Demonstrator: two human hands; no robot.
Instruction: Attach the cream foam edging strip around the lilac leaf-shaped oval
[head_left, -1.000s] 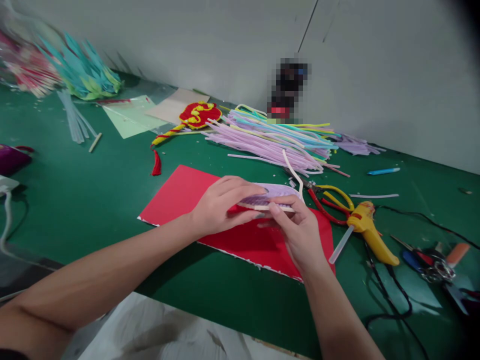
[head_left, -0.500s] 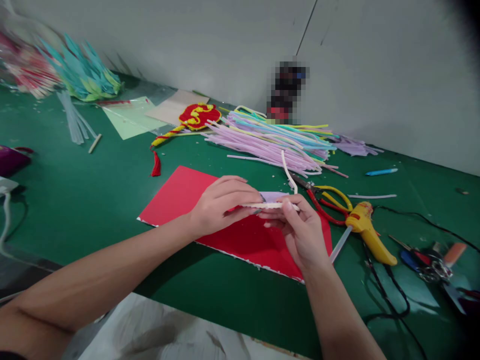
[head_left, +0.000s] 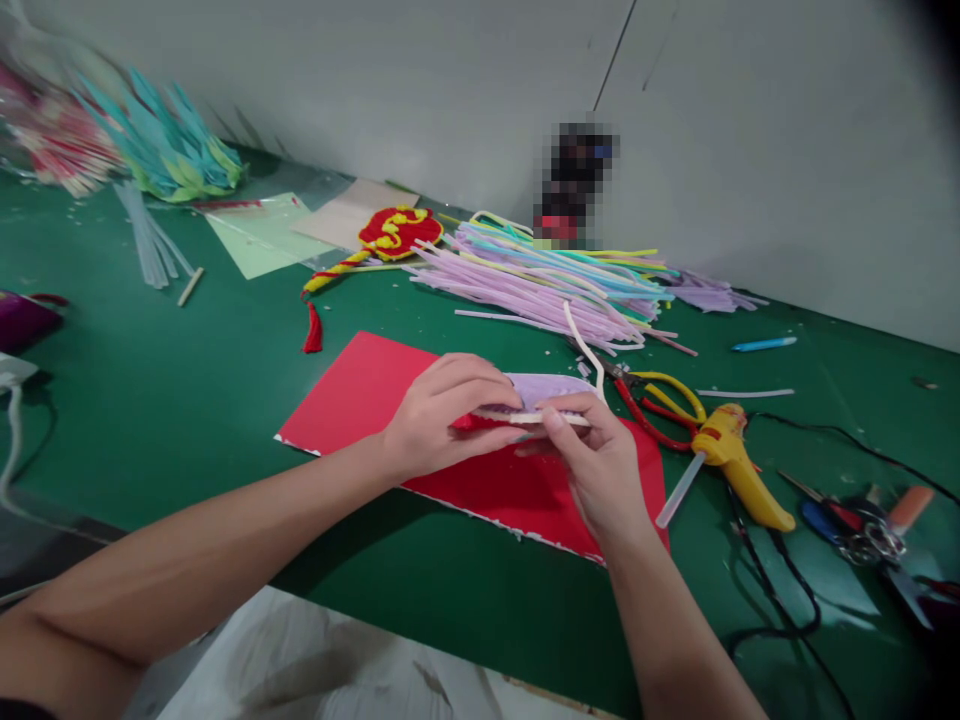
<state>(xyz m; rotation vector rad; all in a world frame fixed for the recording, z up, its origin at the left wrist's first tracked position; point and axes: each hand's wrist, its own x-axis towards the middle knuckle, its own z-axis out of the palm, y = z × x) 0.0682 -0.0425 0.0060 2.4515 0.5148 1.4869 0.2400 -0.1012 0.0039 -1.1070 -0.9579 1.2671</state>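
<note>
Between my hands is a flat lilac craft piece (head_left: 551, 388) with a white edging along its near rim. My left hand (head_left: 454, 410) grips its left side, fingers above and thumb below. My right hand (head_left: 596, 440) pinches the near edge on the right, thumb on the white strip. A white pipe cleaner (head_left: 586, 340) sticks up from the piece's right end, bent near its base. Under both hands lies a red sheet (head_left: 360, 390) with ragged white edges. My fingers hide part of the piece's underside.
Lilac and pastel pipe cleaners (head_left: 525, 285) lie piled behind. To the right are red-and-yellow-handled pliers or scissors (head_left: 667, 395), a yellow glue gun (head_left: 739, 465) with a black cord, and keys (head_left: 862, 530). A red-and-yellow fan (head_left: 397, 235) with a tassel lies at the back.
The lilac piece has tilted so more of its top face shows. My right fingers have shifted slightly left along the white edge, and the upright pipe cleaner's base has moved slightly right.
</note>
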